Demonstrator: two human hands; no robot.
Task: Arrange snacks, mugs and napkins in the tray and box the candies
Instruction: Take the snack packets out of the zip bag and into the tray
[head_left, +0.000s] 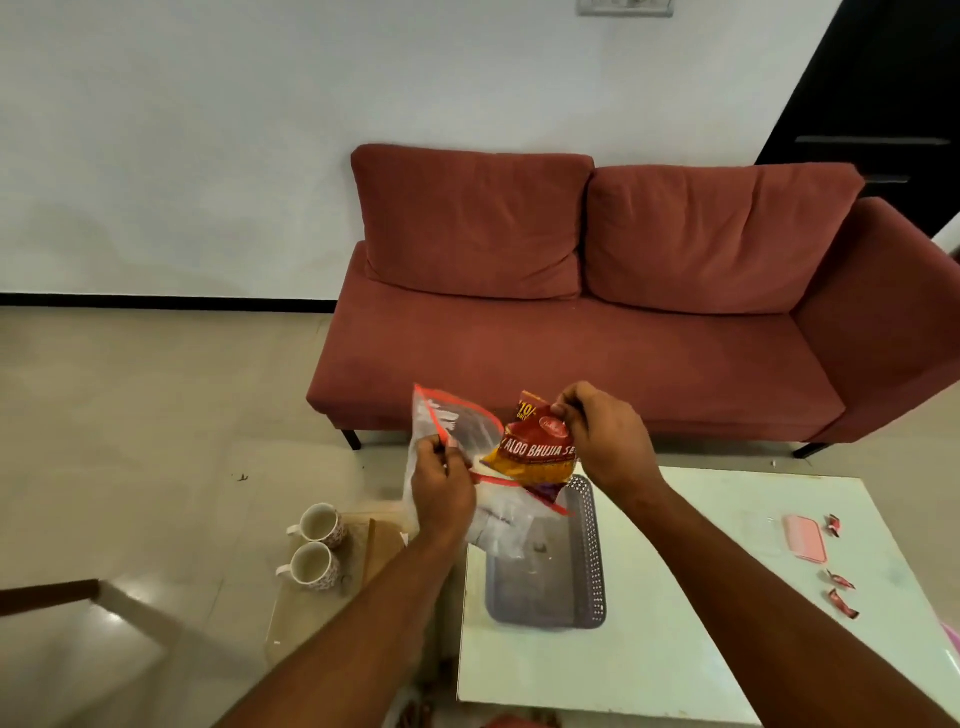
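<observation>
My left hand (441, 488) grips the red-edged mouth of a clear zip bag (457, 431), held above the table's left edge. My right hand (602, 436) pinches the top of a red and yellow snack packet (535, 452), whose lower end sits in the bag's opening. Below them a grey perforated tray (587, 561) lies on the white table (675, 649), partly hidden by the bag. Two patterned mugs (314, 545) stand on a low glass surface at the left. A pink box lid (805, 538) and several red-wrapped candies (841, 592) lie at the table's right.
A red sofa (597, 322) stands just behind the table. A wooden board (382, 545) leans beside the mugs. A dark wooden rail (47, 595) juts in at the lower left. Tiled floor spreads to the left.
</observation>
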